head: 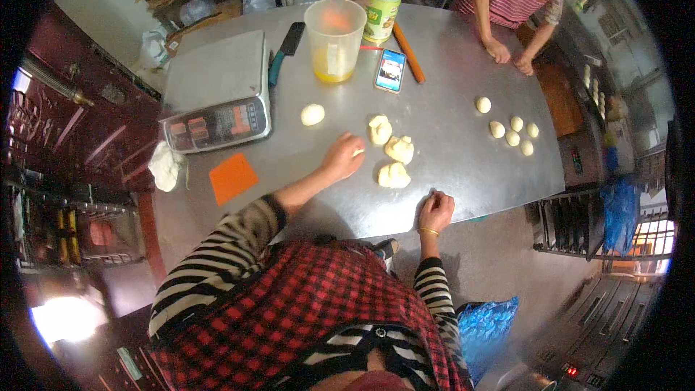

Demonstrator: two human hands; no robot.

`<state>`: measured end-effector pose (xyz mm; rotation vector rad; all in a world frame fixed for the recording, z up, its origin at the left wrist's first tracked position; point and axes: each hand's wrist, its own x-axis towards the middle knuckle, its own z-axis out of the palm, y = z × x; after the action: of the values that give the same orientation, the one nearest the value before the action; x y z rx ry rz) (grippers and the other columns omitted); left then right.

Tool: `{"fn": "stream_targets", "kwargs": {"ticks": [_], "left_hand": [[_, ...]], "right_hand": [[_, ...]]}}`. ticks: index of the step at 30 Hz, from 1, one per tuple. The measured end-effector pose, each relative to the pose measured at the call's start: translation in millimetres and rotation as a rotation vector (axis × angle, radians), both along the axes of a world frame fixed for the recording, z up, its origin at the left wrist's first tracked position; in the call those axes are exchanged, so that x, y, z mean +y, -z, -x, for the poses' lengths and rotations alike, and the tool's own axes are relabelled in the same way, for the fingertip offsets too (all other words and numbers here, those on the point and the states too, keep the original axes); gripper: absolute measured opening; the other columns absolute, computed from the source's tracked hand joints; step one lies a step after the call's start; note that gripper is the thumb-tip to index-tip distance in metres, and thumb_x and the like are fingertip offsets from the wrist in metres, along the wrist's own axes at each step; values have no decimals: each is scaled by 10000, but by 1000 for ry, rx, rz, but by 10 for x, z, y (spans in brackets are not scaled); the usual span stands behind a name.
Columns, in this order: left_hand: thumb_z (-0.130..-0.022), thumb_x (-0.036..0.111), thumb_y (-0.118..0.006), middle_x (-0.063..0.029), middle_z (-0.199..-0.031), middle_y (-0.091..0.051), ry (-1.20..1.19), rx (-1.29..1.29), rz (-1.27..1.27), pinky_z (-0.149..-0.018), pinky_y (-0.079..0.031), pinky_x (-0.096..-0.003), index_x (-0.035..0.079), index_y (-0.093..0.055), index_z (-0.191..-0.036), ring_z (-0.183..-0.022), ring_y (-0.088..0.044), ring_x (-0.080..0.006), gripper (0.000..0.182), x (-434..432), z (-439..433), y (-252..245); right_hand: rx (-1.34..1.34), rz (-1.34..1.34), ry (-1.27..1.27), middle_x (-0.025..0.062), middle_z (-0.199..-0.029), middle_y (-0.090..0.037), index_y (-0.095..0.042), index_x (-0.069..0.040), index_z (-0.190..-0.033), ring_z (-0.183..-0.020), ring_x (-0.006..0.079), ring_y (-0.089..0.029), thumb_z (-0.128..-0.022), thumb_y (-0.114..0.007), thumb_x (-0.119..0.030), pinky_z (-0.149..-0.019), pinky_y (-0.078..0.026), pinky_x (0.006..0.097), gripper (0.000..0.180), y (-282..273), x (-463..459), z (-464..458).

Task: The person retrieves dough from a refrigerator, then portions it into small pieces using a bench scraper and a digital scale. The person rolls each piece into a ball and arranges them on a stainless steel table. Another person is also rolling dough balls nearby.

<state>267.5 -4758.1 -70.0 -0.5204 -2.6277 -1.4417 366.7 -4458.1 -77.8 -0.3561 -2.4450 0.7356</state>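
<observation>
My left hand (344,156) rests on the steel table, closed around a piece of pale dough that shows at its fingers. Just right of it lie several rough dough lumps (399,149). A smoother dough ball (312,114) sits beyond the hand, near the scale. At the table's near edge, my right hand (436,209) has its fingers curled; whether anything is inside cannot be seen. Several small round dough balls (512,138) lie on the right part of the table.
A digital scale (214,87), orange scraper (233,178) and cleaver (286,46) lie left. Farther back stand a plastic jug (335,38) with yellow liquid, a green can (381,11), a phone (390,70) and a wooden rolling pin (408,53). A co-worker's hands (510,56) are at the far right.
</observation>
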Motion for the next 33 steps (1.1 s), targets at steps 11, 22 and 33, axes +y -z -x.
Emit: {"fn": "stream_targets", "kwargs": {"ticks": [11, 22, 33], "left_hand": [[-854, 363, -672, -108, -1163, -539, -31, 449, 645, -970, -353, -502, 109, -605, -1192, -1175, -469, -298, 428, -149, -428, 226], [-783, 347, -717, -94, -1148, -580, 76, 402, 559, -993, -328, -555, 108, -632, -1027, -1161, -480, -332, 351, -22, -739, 182], [-783, 344, -722, -99, -1086, -557, 99, 311, 503, -968, -354, -491, 86, -648, -983, -1080, -482, -302, 335, -46, -800, -310]], "right_hand": [[7, 30, -5, 119, -873, -586, -631, -64, -894, -838, 332, -562, -792, -605, -62, -757, -473, 430, 105, -19, -12, 9], [24, -5, -23, 135, -864, -591, -615, -16, -859, -825, 327, -574, -843, -622, -60, -745, -475, 407, 47, -117, -7, 15], [16, -17, 15, 110, -865, -619, -644, -46, -858, -817, 295, -592, -831, -646, -56, -725, -487, 392, 29, -39, -9, 22]]}}
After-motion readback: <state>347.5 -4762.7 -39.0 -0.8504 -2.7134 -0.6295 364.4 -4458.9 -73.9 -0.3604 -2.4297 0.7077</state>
